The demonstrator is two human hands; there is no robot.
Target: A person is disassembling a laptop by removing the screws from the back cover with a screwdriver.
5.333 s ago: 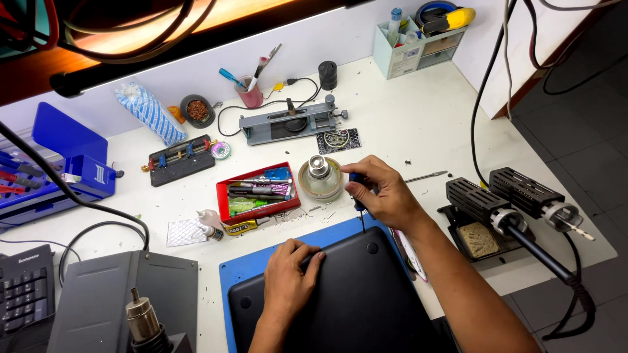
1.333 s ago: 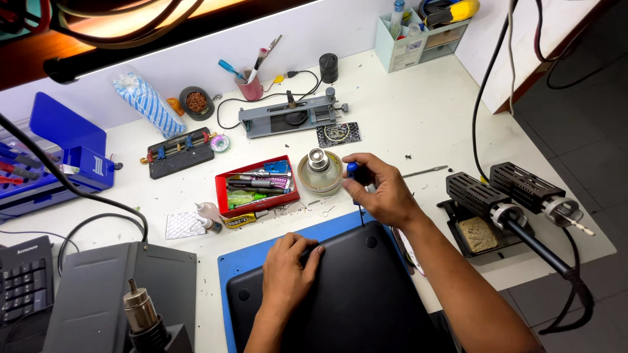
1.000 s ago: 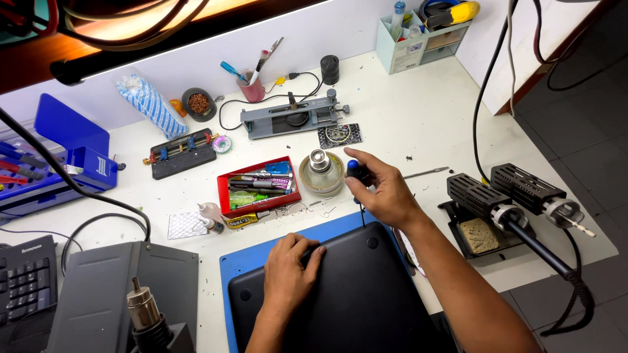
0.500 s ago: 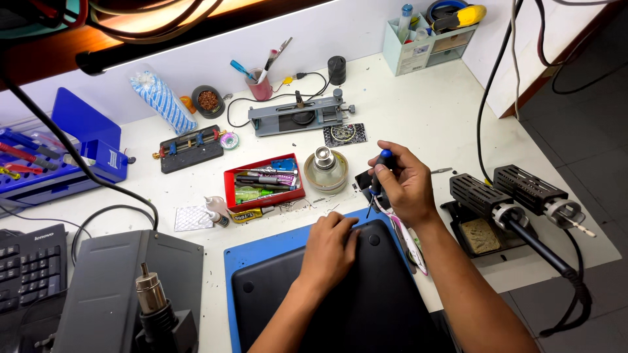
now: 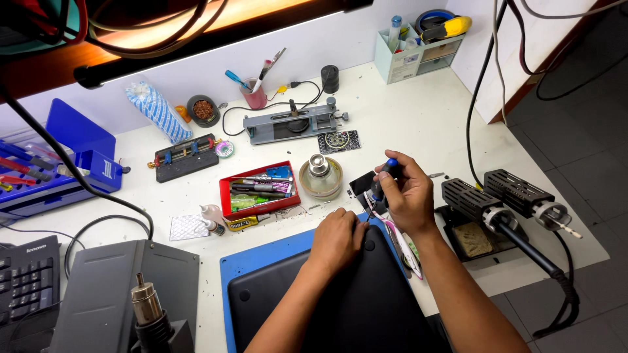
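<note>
Bright, even light falls from a warm strip lamp (image 5: 216, 26) along the top edge onto the white bench (image 5: 418, 111), shadows stay soft and short, focus is sharp throughout, and the edges bend slightly outward.

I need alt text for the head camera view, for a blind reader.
A right hand holds a blue-tipped screwdriver at the corner of a black device, which the left hand steadies on a blue mat.
</note>
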